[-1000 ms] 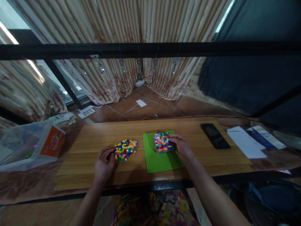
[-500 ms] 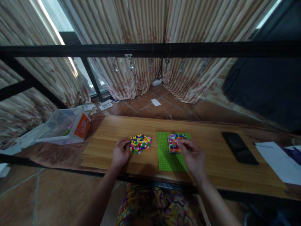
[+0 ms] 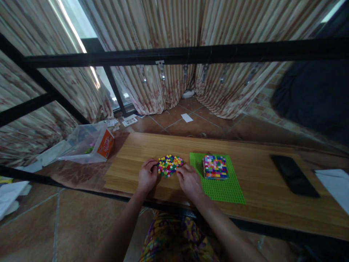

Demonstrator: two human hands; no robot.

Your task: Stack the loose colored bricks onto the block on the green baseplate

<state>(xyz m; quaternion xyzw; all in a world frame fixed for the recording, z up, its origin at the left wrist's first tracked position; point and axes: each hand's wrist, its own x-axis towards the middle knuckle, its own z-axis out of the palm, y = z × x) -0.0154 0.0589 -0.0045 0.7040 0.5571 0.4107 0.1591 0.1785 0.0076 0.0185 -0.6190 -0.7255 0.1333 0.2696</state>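
Observation:
A loose pile of small multicoloured building bricks (image 3: 169, 164) lies on the wooden tabletop. At its left edge is my left hand (image 3: 148, 176), fingers curled together by the bricks; whatever they hold is hidden. My right hand (image 3: 190, 181) reaches the pile's right edge, thumb and fingers pinched together at the bricks, and what is between them is too small to make out. To the right lies a green studded baseplate (image 3: 218, 191), partly behind my right hand. On it stands a square block of tightly packed multicoloured bricks (image 3: 215, 166).
A black phone (image 3: 294, 175) lies on the table's right side, with white paper (image 3: 334, 185) beyond it. Left of the table is a clear plastic box (image 3: 84, 156) with an orange label and a few pieces inside. A black rail (image 3: 177, 54) crosses in front of the curtains.
My right hand has moved left from the brick block to the right edge of the pile. My left hand stays by the pile. The view has turned slightly left.

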